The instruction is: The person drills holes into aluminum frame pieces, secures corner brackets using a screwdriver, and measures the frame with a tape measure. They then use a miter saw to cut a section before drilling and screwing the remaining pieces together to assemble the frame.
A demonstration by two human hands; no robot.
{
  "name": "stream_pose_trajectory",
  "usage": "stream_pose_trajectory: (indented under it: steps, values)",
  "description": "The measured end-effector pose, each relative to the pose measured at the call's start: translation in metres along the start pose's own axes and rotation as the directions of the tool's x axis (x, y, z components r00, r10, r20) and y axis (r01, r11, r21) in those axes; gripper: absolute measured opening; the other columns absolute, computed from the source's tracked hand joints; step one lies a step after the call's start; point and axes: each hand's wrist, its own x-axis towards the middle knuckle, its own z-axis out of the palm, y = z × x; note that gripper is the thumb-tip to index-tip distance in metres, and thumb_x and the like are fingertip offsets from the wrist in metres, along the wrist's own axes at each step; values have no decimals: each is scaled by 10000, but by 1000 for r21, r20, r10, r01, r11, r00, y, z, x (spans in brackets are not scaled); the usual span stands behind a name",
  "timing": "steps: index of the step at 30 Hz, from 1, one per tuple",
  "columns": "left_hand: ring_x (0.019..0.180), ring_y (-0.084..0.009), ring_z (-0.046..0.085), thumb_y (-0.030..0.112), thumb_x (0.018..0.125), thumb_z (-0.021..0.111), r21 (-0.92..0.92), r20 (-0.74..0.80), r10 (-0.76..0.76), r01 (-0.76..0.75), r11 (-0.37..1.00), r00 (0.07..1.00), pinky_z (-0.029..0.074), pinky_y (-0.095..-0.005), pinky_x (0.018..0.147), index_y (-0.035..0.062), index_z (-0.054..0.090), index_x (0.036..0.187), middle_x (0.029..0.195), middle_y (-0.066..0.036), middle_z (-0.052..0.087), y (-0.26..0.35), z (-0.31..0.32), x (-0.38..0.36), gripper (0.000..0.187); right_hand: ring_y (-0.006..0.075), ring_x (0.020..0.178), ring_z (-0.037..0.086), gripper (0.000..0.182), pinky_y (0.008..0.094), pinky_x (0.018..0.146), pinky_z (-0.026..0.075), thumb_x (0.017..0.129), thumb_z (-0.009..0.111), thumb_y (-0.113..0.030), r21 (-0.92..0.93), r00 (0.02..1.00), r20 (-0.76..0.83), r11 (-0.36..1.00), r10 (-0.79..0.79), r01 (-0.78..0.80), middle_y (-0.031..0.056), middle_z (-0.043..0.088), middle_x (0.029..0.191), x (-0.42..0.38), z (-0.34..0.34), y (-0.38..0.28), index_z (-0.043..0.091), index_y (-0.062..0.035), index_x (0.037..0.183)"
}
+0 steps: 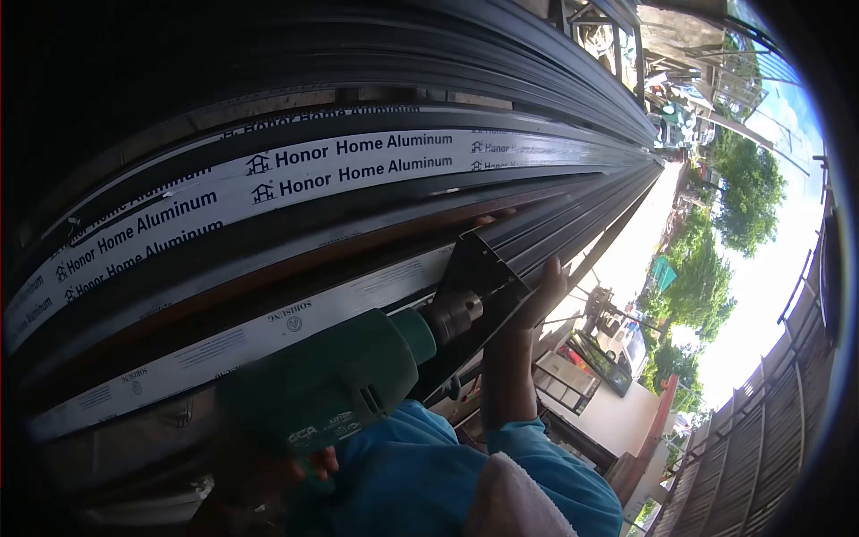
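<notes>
- One green power drill [335, 380] lies across the lower middle of the view, its body at a slant and its chuck [461, 313] toward the right.
- A thin bit at the chuck's tip points at a dark metal profile [483, 268], inside the angle of its near end; whether the bit touches the metal is too dim to tell.
- Small holes or marks show on the profile's end face.
- The left hand [313, 467], mostly in shadow, is closed around the drill's handle, with a few fingertips showing.
- The right hand [544, 295] is at the profile's far side, its palm against the edge; part of its grip is hidden.
- Just above the drill runs a long bar with pale film [295, 320] printed "SOBISUNG".
- Higher up, curved by the lens, are long bars under white film [358, 161] reading "Honor Home Aluminum" in black.
- Beyond these, a bundle of dark ribbed bars [501, 54] narrows away to the upper right.
- At the bottom are the person's blue shirt [403, 474] and a white towel [519, 501] over it.
- On the right, the scene lies sideways: green trees [752, 192], bright sky [787, 134], and a corrugated roof [761, 430] at the lower right.
</notes>
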Motion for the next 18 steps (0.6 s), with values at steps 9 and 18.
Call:
stream_pose_trajectory:
  steps: [9, 18]
  values:
    - [857, -377, 725, 152, 794, 865, 54, -58, -32, 35, 998, 998, 622, -453, 681, -53, 503, 1367, 1080, -259, 685, 12, 7, -4, 709, 293, 1083, 715, 751, 403, 919, 627, 920, 590, -548, -46, 1000, -5, 998, 30, -30, 240, 676, 1216, -1, -6, 1, 484, 24, 1395]
    - [864, -382, 722, 146, 793, 864, 92, -121, -22, 34, 995, 992, 621, -460, 691, -54, 498, 1376, 1099, -266, 679, 20, 20, -16, 716, 321, 1089, 704, 861, 393, 932, 626, 906, 596, -573, 22, 998, 29, 998, 60, -61, 303, 628, 1246, 0, -9, 6, 408, 100, 1409]
